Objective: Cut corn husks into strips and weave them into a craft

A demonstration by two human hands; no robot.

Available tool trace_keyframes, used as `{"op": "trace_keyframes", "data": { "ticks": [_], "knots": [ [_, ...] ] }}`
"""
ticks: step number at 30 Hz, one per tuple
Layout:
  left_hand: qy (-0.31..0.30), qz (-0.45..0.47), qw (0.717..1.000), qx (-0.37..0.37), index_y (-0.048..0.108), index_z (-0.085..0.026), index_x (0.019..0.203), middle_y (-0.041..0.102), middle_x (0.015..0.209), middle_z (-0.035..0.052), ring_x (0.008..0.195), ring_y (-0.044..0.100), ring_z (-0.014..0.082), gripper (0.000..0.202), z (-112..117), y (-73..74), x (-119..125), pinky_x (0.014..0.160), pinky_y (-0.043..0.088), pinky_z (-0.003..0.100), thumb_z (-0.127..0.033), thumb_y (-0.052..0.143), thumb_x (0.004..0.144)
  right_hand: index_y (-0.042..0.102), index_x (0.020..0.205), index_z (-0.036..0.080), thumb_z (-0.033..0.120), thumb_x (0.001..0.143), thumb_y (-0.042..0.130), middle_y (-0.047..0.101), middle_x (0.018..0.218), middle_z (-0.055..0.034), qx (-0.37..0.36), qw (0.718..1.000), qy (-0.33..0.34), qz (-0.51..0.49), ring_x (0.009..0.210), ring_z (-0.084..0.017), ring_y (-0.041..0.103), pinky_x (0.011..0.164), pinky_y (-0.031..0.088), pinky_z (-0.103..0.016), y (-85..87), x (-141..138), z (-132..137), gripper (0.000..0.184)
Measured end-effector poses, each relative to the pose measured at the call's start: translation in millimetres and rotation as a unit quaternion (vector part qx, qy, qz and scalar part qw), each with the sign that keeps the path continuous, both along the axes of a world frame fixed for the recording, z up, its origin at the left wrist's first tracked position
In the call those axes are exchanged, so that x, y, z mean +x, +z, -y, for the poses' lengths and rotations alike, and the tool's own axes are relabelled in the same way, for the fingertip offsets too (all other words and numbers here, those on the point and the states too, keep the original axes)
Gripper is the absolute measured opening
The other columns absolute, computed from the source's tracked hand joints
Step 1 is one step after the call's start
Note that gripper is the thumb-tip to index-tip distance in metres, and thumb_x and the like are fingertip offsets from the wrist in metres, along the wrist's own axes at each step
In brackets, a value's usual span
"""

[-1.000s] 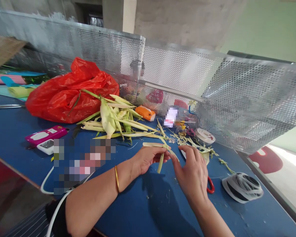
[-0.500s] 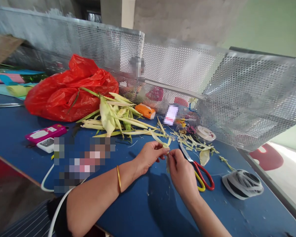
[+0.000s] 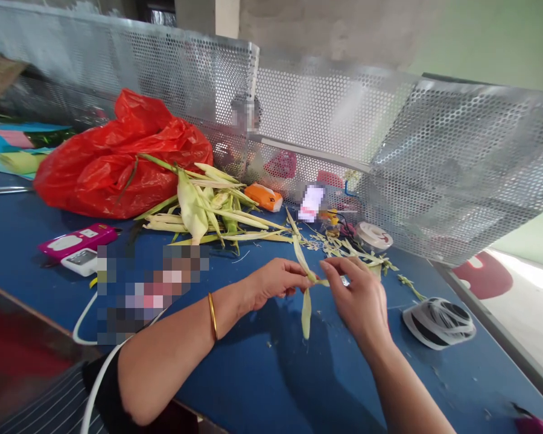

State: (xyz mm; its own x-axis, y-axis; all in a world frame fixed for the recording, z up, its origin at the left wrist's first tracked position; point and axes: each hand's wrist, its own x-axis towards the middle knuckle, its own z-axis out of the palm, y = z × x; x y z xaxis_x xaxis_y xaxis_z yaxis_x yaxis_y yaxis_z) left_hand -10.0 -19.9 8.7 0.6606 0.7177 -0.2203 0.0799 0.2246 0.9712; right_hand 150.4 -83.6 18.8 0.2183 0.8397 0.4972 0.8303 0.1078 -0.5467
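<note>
My left hand [image 3: 278, 280] pinches a small piece made of pale green leaf strips [image 3: 306, 313], which look like corn husk. One strip points up, one hangs down and a short one sticks out to the right. Just right of it, my right hand [image 3: 359, 295] is raised with thumb and index tips together. Whatever lies between those tips, perhaps something thin, is too small to make out. Behind that hand the scissors are mostly hidden, with a bit of blade [image 3: 345, 281] showing. A heap of husk leaves [image 3: 217, 208] lies beyond my left hand.
A red plastic bag [image 3: 122, 157] sits at the back left by the perforated metal screen [image 3: 312, 114]. An orange packet [image 3: 263, 197], a lit phone [image 3: 311, 203], a white tape roll [image 3: 373, 236] and cut scraps lie behind my hands. A wound spool [image 3: 438, 323] stands right.
My right hand has moved right and slightly up, away from my left fingers, and now covers the scissors. The leaf strips now spread apart. The view has shifted slightly.
</note>
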Motion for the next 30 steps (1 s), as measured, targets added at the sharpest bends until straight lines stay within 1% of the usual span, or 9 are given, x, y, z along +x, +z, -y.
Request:
{"op": "trace_keyframes", "data": {
  "ticks": [2, 4, 6, 8, 12, 15, 23, 27, 30],
  "knots": [
    [-0.044, -0.014, 0.999, 0.0, 0.07, -0.014, 0.072, 0.056, 0.061, -0.0029, 0.05, 0.034, 0.0061, 0.033, 3, 1.2, 1, 0.051, 0.018, 0.026, -0.045, 0.077, 0.062, 0.071, 0.072, 0.02, 0.054, 0.082, 0.058, 0.067, 0.075, -0.0046, -0.088, 0.989, 0.058, -0.108, 0.073, -0.02, 0.059, 0.067, 0.039, -0.03, -1.2, 3, -5, 0.037],
    [-0.06, -0.026, 0.998, 0.005, 0.067, -0.014, 0.065, 0.053, 0.056, -0.0038, 0.049, 0.033, 0.0062, 0.038, 6, 0.0, 2, 0.051, 0.019, 0.026, -0.052, 0.076, 0.062, 0.068, 0.067, 0.019, 0.058, 0.075, 0.064, 0.062, 0.065, -0.0019, -0.17, 0.943, 0.125, -0.258, 0.063, -0.017, 0.054, 0.061, 0.039, -0.029, -5.0, 3, -8, 0.04],
    [-0.064, -0.041, 0.997, 0.021, 0.068, -0.014, 0.065, 0.052, 0.055, -0.0037, 0.05, 0.038, 0.0074, 0.038, 7, -3.2, 4, 0.052, 0.023, 0.026, -0.052, 0.074, 0.065, 0.062, 0.062, 0.018, 0.058, 0.066, 0.072, 0.055, 0.058, 0.0014, -0.205, 0.889, 0.154, -0.381, 0.055, -0.013, 0.046, 0.055, 0.036, -0.027, -9.7, 2, -11, 0.041],
    [-0.059, -0.057, 0.996, 0.047, 0.07, -0.015, 0.066, 0.054, 0.054, -0.0026, 0.053, 0.046, 0.0099, 0.031, 7, -7.4, 7, 0.056, 0.03, 0.026, -0.046, 0.071, 0.068, 0.058, 0.058, 0.018, 0.054, 0.06, 0.078, 0.049, 0.054, 0.004, -0.202, 0.863, 0.153, -0.437, 0.051, -0.01, 0.039, 0.052, 0.031, -0.025, -13.8, 0, -12, 0.041],
    [-0.056, -0.069, 0.993, 0.081, 0.071, -0.015, 0.063, 0.059, 0.056, -0.0007, 0.058, 0.051, 0.0121, 0.021, 6, -13.6, 10, 0.063, 0.038, 0.027, -0.035, 0.066, 0.069, 0.053, 0.053, 0.019, 0.046, 0.06, 0.078, 0.043, 0.053, 0.0057, -0.134, 0.885, 0.119, -0.429, 0.052, -0.009, 0.033, 0.051, 0.027, -0.025, -18.7, -3, -13, 0.038],
    [-0.073, -0.061, 0.992, 0.085, 0.071, -0.015, 0.061, 0.06, 0.055, -0.0009, 0.058, 0.05, 0.0116, 0.021, 5, -13.7, 9, 0.064, 0.038, 0.026, -0.034, 0.067, 0.069, 0.051, 0.053, 0.019, 0.042, 0.063, 0.075, 0.04, 0.053, 0.0062, -0.085, 0.906, 0.085, -0.405, 0.053, -0.009, 0.032, 0.052, 0.025, -0.026, -21.8, -6, -13, 0.035],
    [-0.097, -0.045, 0.992, 0.063, 0.07, -0.015, 0.059, 0.06, 0.053, -0.0009, 0.057, 0.052, 0.0115, 0.022, 7, -7.9, 6, 0.066, 0.039, 0.027, -0.036, 0.071, 0.067, 0.048, 0.056, 0.021, 0.04, 0.075, 0.067, 0.041, 0.055, 0.0061, -0.031, 0.94, 0.053, -0.334, 0.056, -0.011, 0.033, 0.055, 0.028, -0.027, -28.0, -8, -13, 0.033],
    [-0.032, -0.005, 0.999, 0.019, 0.071, -0.014, 0.067, 0.061, 0.058, -0.0004, 0.057, 0.052, 0.0104, 0.028, 4, -6.6, 6, 0.064, 0.037, 0.026, -0.042, 0.073, 0.068, 0.066, 0.073, 0.019, 0.047, 0.082, 0.058, 0.06, 0.069, 0.0002, -0.032, 0.973, 0.018, -0.227, 0.068, -0.016, 0.05, 0.066, 0.037, -0.028, -22.3, 6, -17, 0.03],
    [0.016, 0.018, 0.999, -0.028, 0.072, -0.014, 0.075, 0.064, 0.066, 0.0015, 0.061, 0.055, 0.0106, 0.031, 0, -6.5, 5, 0.06, 0.034, 0.025, -0.045, 0.072, 0.069, 0.07, 0.078, 0.019, 0.053, 0.086, 0.054, 0.066, 0.078, -0.0033, -0.061, 0.985, 0.008, -0.162, 0.078, -0.02, 0.056, 0.072, 0.039, -0.031, -16.8, 18, -18, 0.038]
  ]
}}
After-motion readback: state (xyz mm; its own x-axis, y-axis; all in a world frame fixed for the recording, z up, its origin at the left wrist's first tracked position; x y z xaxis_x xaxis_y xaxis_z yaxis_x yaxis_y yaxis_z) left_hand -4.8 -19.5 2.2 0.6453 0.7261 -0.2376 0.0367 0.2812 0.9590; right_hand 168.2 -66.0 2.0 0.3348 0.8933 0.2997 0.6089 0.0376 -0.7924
